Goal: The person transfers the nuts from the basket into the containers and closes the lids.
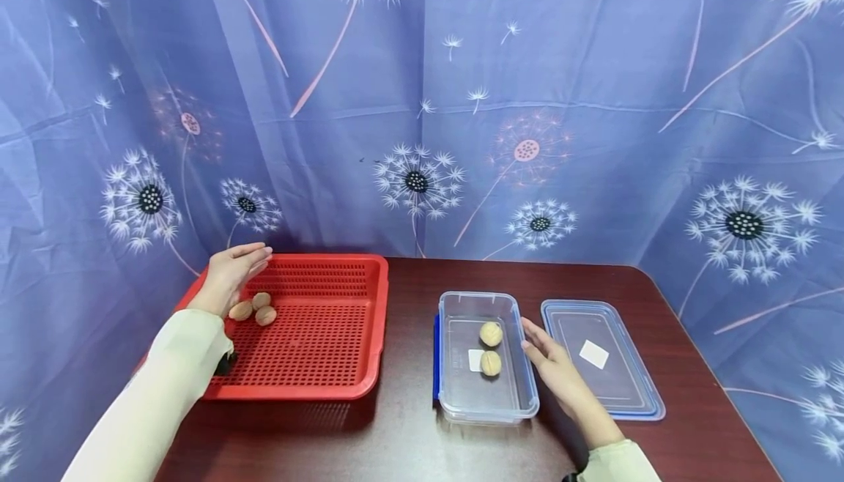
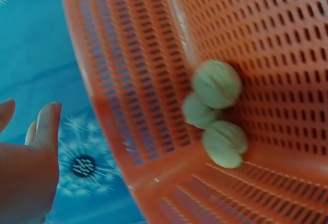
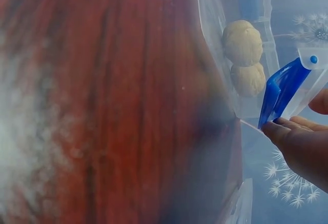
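Left hand (image 1: 231, 273) hovers over the back left corner of the red basket (image 1: 343, 387), fingers straight and together, palm facing inward, holding nothing. Grip apart, no contact with anything that the views show. Just below and beside it, three walnuts (image 1: 253, 308) lie bunched on the basket floor near the left wall, touching one another. Left wrist view confirms the cluster (image 2: 218, 111) sits in the corner where the slotted wall meets the floor, with the fingers (image 2: 46, 126) off to the side and clear of the nuts.

Right hand (image 1: 554, 368) rests at the right long edge of the clear box (image 1: 461, 401), fingers extended and relaxed, touching or just beside the rim; exact contact is hard to tell. Grip apart, nothing clasped. Two more walnuts (image 1: 491, 349) lie inside the box, one behind the other, touching, next to a small white label on the bottom. Right wrist view shows this pair (image 3: 243, 60) through the clear wall, with a blue clip (image 3: 279, 90) near the fingertips (image 3: 279, 131).

Box lid (image 1: 633, 387) lies flat on the dark bench (image 1: 409, 445), just right of the hand. Basket and box stand apart. Blue dandelion cloth (image 1: 422, 101) hangs behind.
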Tool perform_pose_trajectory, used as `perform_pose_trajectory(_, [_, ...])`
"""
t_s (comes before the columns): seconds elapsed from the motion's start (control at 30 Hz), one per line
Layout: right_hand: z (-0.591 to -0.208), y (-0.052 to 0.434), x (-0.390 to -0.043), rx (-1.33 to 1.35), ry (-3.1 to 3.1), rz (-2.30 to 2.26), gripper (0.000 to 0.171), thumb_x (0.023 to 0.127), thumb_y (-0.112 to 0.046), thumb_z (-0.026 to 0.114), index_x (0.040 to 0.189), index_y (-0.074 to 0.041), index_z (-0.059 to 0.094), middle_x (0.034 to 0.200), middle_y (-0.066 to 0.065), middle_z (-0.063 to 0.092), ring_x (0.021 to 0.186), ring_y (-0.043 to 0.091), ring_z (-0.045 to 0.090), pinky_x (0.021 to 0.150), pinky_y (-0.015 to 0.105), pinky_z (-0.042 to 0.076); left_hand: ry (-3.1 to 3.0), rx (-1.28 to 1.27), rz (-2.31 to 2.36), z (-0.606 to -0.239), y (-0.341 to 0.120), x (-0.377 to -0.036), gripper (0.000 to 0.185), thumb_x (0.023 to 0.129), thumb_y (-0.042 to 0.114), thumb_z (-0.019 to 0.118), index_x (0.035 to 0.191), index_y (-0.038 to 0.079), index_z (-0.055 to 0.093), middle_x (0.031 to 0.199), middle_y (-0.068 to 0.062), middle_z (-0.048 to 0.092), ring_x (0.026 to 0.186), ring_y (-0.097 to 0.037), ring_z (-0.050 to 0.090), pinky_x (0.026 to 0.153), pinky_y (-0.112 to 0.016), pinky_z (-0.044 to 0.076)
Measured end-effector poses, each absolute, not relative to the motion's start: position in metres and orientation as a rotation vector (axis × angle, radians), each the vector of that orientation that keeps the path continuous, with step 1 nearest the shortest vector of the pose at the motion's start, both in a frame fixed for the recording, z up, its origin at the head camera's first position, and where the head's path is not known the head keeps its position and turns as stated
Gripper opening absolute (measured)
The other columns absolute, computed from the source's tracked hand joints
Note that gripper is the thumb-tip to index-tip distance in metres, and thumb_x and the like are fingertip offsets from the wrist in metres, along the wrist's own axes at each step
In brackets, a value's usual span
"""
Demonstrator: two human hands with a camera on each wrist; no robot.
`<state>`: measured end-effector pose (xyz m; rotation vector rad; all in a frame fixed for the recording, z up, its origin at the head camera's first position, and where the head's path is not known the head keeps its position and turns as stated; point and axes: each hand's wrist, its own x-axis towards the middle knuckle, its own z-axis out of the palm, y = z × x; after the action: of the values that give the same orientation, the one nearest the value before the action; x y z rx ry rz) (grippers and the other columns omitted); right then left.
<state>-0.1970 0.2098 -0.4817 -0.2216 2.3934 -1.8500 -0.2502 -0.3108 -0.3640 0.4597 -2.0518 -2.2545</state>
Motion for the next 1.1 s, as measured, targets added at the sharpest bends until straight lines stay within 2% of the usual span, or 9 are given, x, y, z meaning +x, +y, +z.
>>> perform_pose_trajectory(0.17, [-0.482, 0.212, -0.196, -0.228, 2.392, -1.836, 0.049, 0.102, -0.007, 0.043, 0.148, 0.003, 0.028, 0.151, 0.024, 0.030, 0.139, 0.032, 0.027, 0.111, 0.045, 0.022, -2.082, 0.650, -2.187, -0.378, -0.322, -0.250, 0.052, 0.094, 0.013, 0.062, 0.142, 0.003, 0.044, 0.077, 0.021, 0.065, 0.083, 0.004, 0.064, 0.105, -0.030, 0.039])
perform_pose_trajectory(0.33, [-0.482, 0.212, -0.196, -0.231, 2.396, -1.823, 0.049, 0.102, -0.007, 0.042, 0.148, 0.003, 0.028, 0.151, 0.025, 0.029, 0.140, 0.031, 0.027, 0.111, 0.045, 0.022, -2.046, 0.894, -2.050, -0.390, -0.332, -0.251, 0.034, 0.089, 0.009, 0.065, 0.123, 0.006, 0.063, 0.072, 0.016, 0.065, 0.079, -0.004, 0.064, 0.108, -0.039, 0.036])
perform_pose_trajectory(0.43, [-0.481, 0.211, -0.196, -0.227, 2.394, -1.820, 0.049, 0.102, -0.008, 0.042, 0.148, 0.003, 0.027, 0.151, 0.025, 0.029, 0.140, 0.032, 0.026, 0.111, 0.046, 0.022, -2.057, 1.060, -1.922, -0.396, -0.338, -0.252, 0.059, 0.086, 0.014, 0.069, 0.138, -0.004, 0.046, 0.096, -0.003, 0.072, 0.090, -0.014, 0.067, 0.105, -0.037, 0.039])
perform_pose_trajectory(0.57, [-0.481, 0.210, -0.196, -0.230, 2.386, -1.810, 0.050, 0.103, -0.008, 0.042, 0.149, 0.004, 0.026, 0.152, 0.024, 0.027, 0.140, 0.032, 0.025, 0.111, 0.046, 0.022, -2.130, 1.173, -1.801, -0.401, -0.344, -0.249, 0.089, 0.086, 0.022, 0.069, 0.149, -0.009, 0.014, 0.128, -0.022, 0.056, 0.080, -0.015, 0.066, 0.090, -0.030, 0.050])
perform_pose_trajectory(0.7, [-0.480, 0.210, -0.196, -0.233, 2.387, -1.814, 0.050, 0.103, -0.008, 0.041, 0.149, 0.004, 0.026, 0.152, 0.025, 0.027, 0.140, 0.032, 0.024, 0.112, 0.046, 0.021, -2.141, 1.190, -1.811, -0.401, -0.346, -0.246, 0.087, 0.086, 0.023, 0.069, 0.147, -0.010, 0.016, 0.093, -0.011, 0.057, 0.055, -0.006, 0.051, 0.052, -0.021, 0.047])
perform_pose_trajectory(0.8, [-0.480, 0.210, -0.196, -0.241, 2.394, -1.814, 0.050, 0.103, -0.008, 0.041, 0.148, 0.004, 0.026, 0.152, 0.025, 0.027, 0.141, 0.033, 0.024, 0.112, 0.047, 0.021, -2.098, 1.188, -1.839, -0.402, -0.346, -0.247, 0.082, 0.085, 0.019, 0.069, 0.144, -0.009, 0.020, 0.072, 0.001, 0.047, 0.046, -0.005, 0.044, 0.043, -0.021, 0.038])
perform_pose_trajectory(0.9, [-0.481, 0.211, -0.196, -0.245, 2.396, -1.806, 0.050, 0.103, -0.008, 0.041, 0.148, 0.005, 0.026, 0.152, 0.026, 0.026, 0.141, 0.034, 0.023, 0.112, 0.047, 0.021, -2.116, 1.163, -1.818, -0.401, -0.342, -0.245, 0.071, 0.086, 0.017, 0.065, 0.140, -0.011, 0.027, 0.076, 0.000, 0.045, 0.048, -0.007, 0.042, 0.046, -0.020, 0.039])
perform_pose_trajectory(1.0, [-0.482, 0.211, -0.197, -0.236, 2.400, -1.792, 0.050, 0.103, -0.008, 0.041, 0.149, 0.004, 0.025, 0.152, 0.025, 0.026, 0.141, 0.033, 0.024, 0.111, 0.047, 0.021, -2.196, 1.102, -1.897, -0.395, -0.334, -0.234, 0.064, 0.092, 0.022, 0.056, 0.142, -0.008, 0.030, 0.087, -0.005, 0.050, 0.067, -0.012, 0.046, 0.060, -0.021, 0.041])
perform_pose_trajectory(1.1, [-0.482, 0.211, -0.197, -0.238, 2.398, -1.790, 0.050, 0.103, -0.008, 0.040, 0.149, 0.004, 0.025, 0.152, 0.025, 0.027, 0.141, 0.032, 0.024, 0.111, 0.047, 0.021, -2.243, 1.000, -2.090, -0.394, -0.331, -0.226, 0.060, 0.099, 0.029, 0.045, 0.147, -0.001, 0.025, 0.078, -0.004, 0.058, 0.077, -0.018, 0.046, 0.074, -0.027, 0.040])
